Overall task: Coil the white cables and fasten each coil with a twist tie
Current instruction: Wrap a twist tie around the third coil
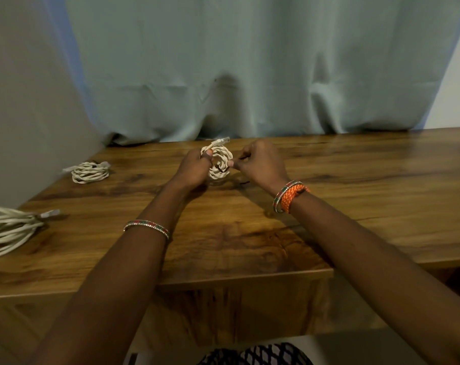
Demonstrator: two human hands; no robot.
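A small white cable coil (221,162) is held upright above the far middle of the wooden table (355,180). A clear plug sticks up from its top. My left hand (194,168) grips the coil's left side, thumb over the strands. A dark twist tie (223,169) runs round the coil's right side, and my right hand (260,162) pinches the tie's end between thumb and fingertips. A second coil (90,173), bound with a tie, lies at the far left of the table. A larger loose bundle of white cable (10,229) lies at the left edge.
A short dark tie-like piece (244,182) lies on the table under my right hand. A grey-green curtain (250,75) hangs behind the table's far edge. A grey wall (26,114) stands to the left. Bangles circle both wrists.
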